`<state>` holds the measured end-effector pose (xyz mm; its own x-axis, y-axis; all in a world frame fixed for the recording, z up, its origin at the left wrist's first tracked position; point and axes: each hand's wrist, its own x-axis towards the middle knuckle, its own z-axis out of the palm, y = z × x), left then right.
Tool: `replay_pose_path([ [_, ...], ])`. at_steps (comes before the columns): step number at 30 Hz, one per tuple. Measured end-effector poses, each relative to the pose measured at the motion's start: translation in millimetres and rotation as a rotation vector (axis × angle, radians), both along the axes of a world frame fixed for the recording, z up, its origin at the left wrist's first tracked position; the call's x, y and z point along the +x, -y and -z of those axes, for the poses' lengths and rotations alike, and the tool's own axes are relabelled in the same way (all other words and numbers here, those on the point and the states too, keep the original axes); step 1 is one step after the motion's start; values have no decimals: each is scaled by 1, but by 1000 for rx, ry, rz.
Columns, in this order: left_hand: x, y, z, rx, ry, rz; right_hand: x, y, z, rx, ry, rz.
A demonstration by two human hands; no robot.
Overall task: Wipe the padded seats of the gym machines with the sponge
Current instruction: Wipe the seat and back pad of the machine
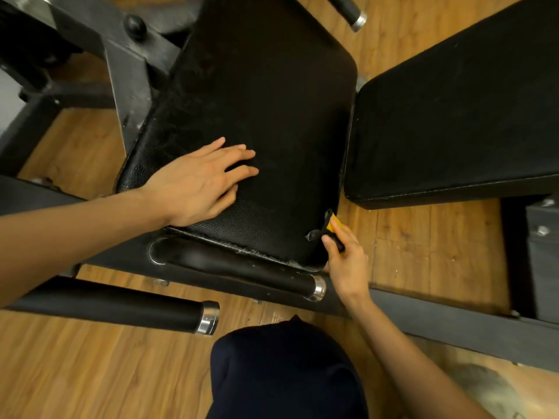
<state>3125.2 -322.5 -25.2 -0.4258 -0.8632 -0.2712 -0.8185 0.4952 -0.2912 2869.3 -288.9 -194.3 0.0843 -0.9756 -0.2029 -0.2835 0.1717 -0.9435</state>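
Observation:
A black padded seat point(266, 101) fills the middle of the view, its surface scuffed and dusty toward the far left. My left hand point(199, 179) rests flat on its near part, fingers straight and spread. My right hand point(344, 255) grips a yellow sponge with a dark side point(332, 225) and holds it against the seat's near right edge. Most of the sponge is hidden by my fingers. A second black pad point(459, 110) lies to the right, separated from the seat by a narrow gap.
Two black foam-covered bars with chrome ends point(208, 317) point(317, 287) run below the seat's near edge. The grey steel frame point(127, 74) stands at the left. Wooden floor point(423, 246) lies around. My dark-clothed knee point(284, 370) is at the bottom.

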Motion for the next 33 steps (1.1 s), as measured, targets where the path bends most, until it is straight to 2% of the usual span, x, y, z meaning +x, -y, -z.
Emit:
replay_pose_path([
  [4, -4, 0, -2, 31, 11, -25, -8, 5, 4, 31, 17, -25],
  [9, -6, -1, -2, 63, 9, -63, -9, 11, 12, 149, 208, 22],
  [14, -8, 0, -4, 95, 32, -90, -11, 9, 8, 204, 113, -33],
  [17, -14, 0, -4, 101, 74, -100, -23, 9, -8, 322, 81, -120],
  [20, -32, -3, -13, 165, 115, -181, -46, 7, -37, 446, 89, -147],
  [23, -62, -9, -38, 251, 104, -196, -76, 3, -75, 473, 13, -174],
  [27, -107, -24, -84, 384, -77, -323, -110, -5, -145, 433, -173, -165],
  [33, -168, -55, -174, 478, -225, -487, -162, -27, -263, 432, -365, -134],
])
